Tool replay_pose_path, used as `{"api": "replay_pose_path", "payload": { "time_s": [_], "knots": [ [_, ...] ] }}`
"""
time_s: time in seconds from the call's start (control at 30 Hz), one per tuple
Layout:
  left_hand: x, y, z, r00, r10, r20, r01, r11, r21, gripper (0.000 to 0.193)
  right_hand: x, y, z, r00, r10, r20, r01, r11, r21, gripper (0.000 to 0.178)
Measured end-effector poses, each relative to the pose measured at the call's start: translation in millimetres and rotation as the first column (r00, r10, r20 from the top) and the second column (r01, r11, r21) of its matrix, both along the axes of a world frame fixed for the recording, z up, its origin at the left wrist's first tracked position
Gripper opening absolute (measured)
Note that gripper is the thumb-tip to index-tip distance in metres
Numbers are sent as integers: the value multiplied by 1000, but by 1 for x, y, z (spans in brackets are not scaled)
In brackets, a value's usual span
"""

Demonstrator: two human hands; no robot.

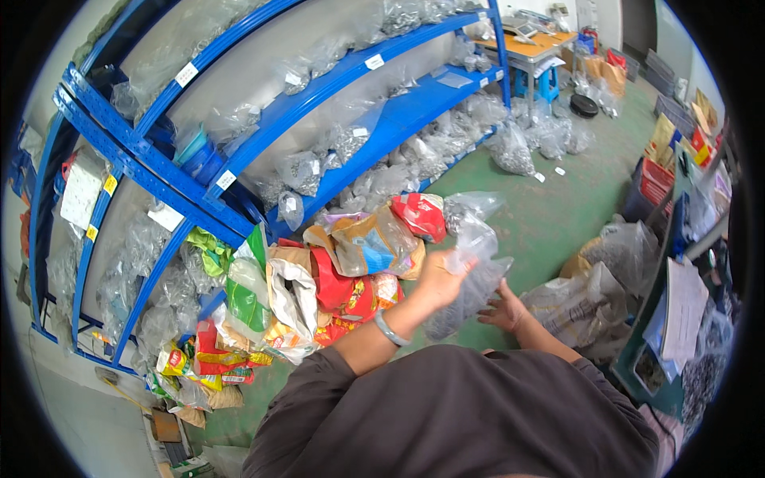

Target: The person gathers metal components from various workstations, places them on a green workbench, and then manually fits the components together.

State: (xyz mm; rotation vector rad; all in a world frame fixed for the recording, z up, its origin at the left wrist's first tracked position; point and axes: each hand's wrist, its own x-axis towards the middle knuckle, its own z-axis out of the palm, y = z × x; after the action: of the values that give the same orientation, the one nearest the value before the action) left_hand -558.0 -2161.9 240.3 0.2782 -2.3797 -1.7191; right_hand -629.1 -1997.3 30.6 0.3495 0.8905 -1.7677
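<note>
A clear plastic bag (466, 304) of small grey pieces hangs in front of me; what the pieces are I cannot make out. My left hand (440, 280), with a silver bangle at the wrist, is closed round the bag's gathered upper part, and loose plastic sticks up above the fist. On the bag's right side my right hand (504, 309) is open, its fingers spread close to the plastic. Whether those fingertips touch the bag is hard to tell. Just beyond, another clear bag (472, 209) rests near a red and white sack (420, 217).
Blue metal shelving (358, 147) full of clear bags runs along the left and back. Colourful sacks (343, 279) crowd the green floor (550, 211) before it. White sacks (586, 299) and a cluttered bench (653, 350) stand at right; a wooden table (534, 46) is far back.
</note>
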Motion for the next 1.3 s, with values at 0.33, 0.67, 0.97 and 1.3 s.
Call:
{"api": "replay_pose_path", "payload": {
  "time_s": [0.33, 0.67, 0.97, 1.3],
  "knots": [
    [-102, -245, 116, 846, 431, -312, -442, 896, 40, 17, -165, -182, 67, 644, 610, -462, -651, 754, 88, 65],
    [-221, -497, 236, 679, 602, -420, -667, 745, -11, 21, -281, -91, -54, 711, 552, -436, -57, 662, 747, 42],
    [-330, -690, 283, 543, 547, -636, -773, 622, -126, 24, -282, -89, -66, 835, 495, -241, 18, 413, 910, 42],
    [-413, -821, 223, 503, 656, -562, -829, 549, -101, 40, -292, -180, -36, 830, 522, -197, -21, 383, 924, 42]
  ]
}}
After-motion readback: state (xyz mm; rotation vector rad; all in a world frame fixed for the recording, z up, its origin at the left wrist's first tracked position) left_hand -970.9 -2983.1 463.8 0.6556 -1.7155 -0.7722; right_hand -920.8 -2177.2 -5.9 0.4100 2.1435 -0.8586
